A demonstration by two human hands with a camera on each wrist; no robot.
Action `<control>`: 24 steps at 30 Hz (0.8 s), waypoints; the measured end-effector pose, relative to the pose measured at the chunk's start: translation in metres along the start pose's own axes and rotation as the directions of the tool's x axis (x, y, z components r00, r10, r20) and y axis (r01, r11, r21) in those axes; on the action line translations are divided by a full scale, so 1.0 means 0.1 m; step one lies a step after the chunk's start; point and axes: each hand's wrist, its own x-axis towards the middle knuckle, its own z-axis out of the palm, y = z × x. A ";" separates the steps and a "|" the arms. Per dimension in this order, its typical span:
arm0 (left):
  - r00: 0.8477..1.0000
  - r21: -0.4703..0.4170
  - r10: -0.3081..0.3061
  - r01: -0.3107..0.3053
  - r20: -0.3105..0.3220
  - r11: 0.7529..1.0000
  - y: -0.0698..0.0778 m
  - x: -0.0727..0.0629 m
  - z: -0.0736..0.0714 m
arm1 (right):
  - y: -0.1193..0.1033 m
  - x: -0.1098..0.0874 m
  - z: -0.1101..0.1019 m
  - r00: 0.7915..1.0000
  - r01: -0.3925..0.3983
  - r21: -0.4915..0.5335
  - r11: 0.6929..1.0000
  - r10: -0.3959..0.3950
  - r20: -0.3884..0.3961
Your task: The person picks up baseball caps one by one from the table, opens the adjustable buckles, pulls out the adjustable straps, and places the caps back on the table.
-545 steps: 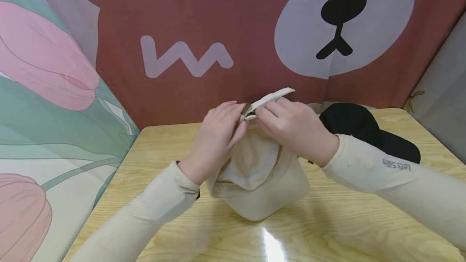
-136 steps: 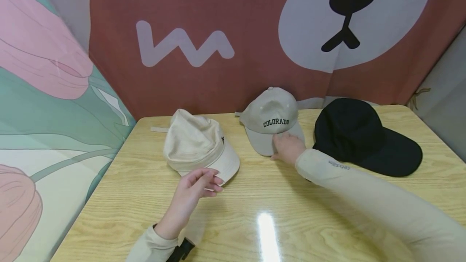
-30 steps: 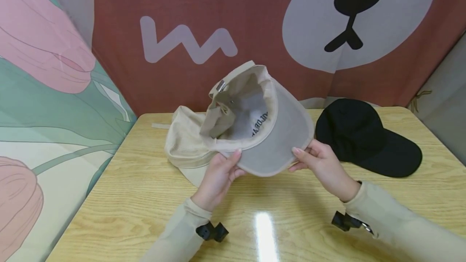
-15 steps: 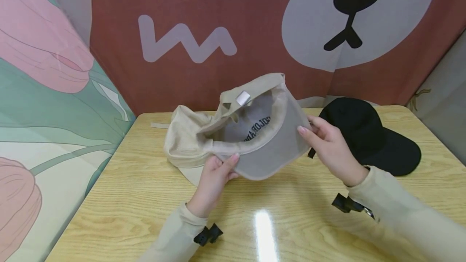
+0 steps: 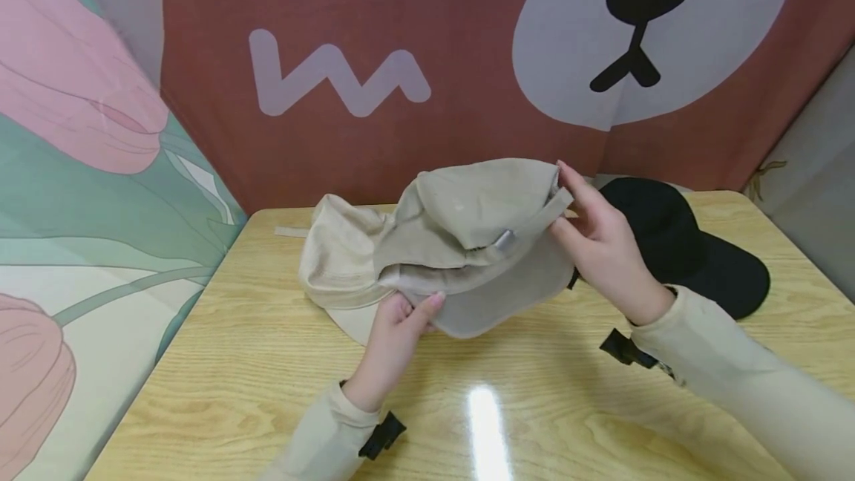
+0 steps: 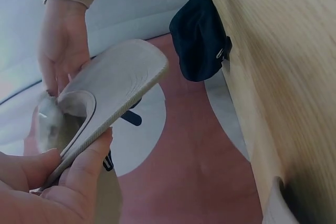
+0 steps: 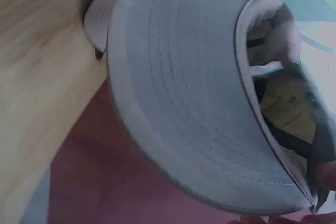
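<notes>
Both hands hold a grey-beige baseball cap (image 5: 481, 199) above the table, its brim pointing toward me with the underside showing. Its crown is folded over, so the back strap with a metal buckle (image 5: 505, 239) lies across the opening. The left hand (image 5: 390, 344) pinches the brim's left corner, thumb on top. At the cap's right side, the right hand (image 5: 608, 254) grips the edge near the strap's loose end. The left wrist view shows the brim (image 6: 121, 72) edge-on between thumb and fingers. Stitched rows cross the brim (image 7: 184, 82) in the right wrist view.
A cream cap (image 5: 337, 258) sits behind the held cap on the left, its strap stretching left. A black cap (image 5: 708, 266) rests at the right, partly behind the right hand. The wooden table (image 5: 267, 362) meets a printed curtain (image 5: 347, 154) at the back.
The grey-beige cap, earlier on the table, was lifted and turned over. Within the last second its back tipped toward me, and the right hand went from the brim up to the strap side.
</notes>
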 end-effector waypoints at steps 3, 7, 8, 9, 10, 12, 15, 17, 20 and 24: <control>0.999 0.055 0.033 -0.032 -0.014 0.998 0.00 -0.02 0.01 | -0.01 0.00 0.02 0.997 0.070 -0.087 0.994 -0.073 -0.033; 0.998 0.112 0.055 -0.051 -0.035 0.992 0.02 -0.02 0.02 | 0.03 0.01 0.03 0.971 0.217 -0.251 0.943 -0.235 -0.043; 0.998 0.121 0.058 -0.053 -0.039 0.991 0.02 -0.03 0.03 | 0.04 0.01 0.03 0.961 0.254 -0.284 0.925 -0.274 -0.034; 0.997 0.132 0.059 -0.053 -0.043 0.990 0.03 -0.03 0.03 | 0.04 0.02 0.04 0.949 0.293 -0.312 0.904 -0.315 -0.024; 0.997 0.137 0.060 -0.053 -0.043 0.989 0.04 -0.03 0.03 | 0.05 0.03 0.04 0.936 0.328 -0.331 0.885 -0.352 -0.013; 0.997 0.152 0.062 -0.055 -0.044 0.987 0.05 -0.03 0.04 | 0.06 0.05 0.04 0.912 0.386 -0.368 0.846 -0.410 0.013; 0.997 0.171 0.068 -0.060 -0.036 0.983 0.05 -0.03 0.05 | 0.07 0.08 0.05 0.862 0.481 -0.401 0.780 -0.504 0.052; 0.997 0.187 0.071 -0.062 -0.039 0.980 0.05 -0.03 0.06 | 0.06 0.08 0.06 0.841 0.519 -0.404 0.753 -0.535 0.083; 0.996 0.205 0.070 -0.059 -0.046 0.977 0.04 -0.02 0.07 | 0.03 0.07 0.08 0.825 0.550 -0.390 0.738 -0.553 0.117; 0.996 0.220 0.071 -0.058 -0.053 0.974 0.05 0.00 0.08 | -0.02 0.05 0.09 0.820 0.560 -0.353 0.750 -0.563 0.105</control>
